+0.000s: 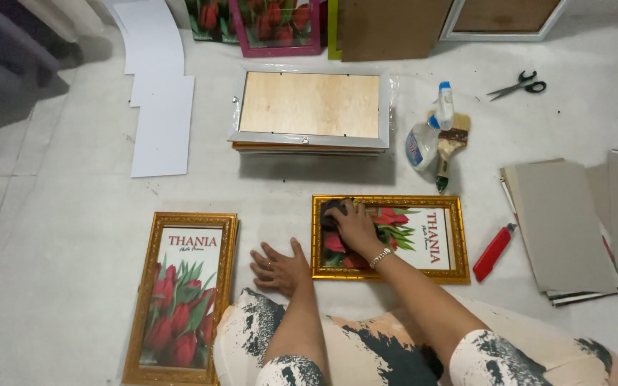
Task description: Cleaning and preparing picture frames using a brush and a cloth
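A gold picture frame (423,274) with a red tulip print lies on the floor in front of me. My right hand (355,227) presses a dark cloth (333,212) onto its glass at the left end. My left hand (279,267) rests flat on the floor with fingers spread, just left of that frame, holding nothing. A second gold frame (146,293) with the same tulip print lies further left, upright to my view.
A stack of frames (310,107) lies face down behind, with a spray bottle (423,139) and a paintbrush (450,146) to its right. Scissors (518,85), a red utility knife (493,251), grey boards (563,225) and white sheets (160,107) lie around. My knees are at the bottom.
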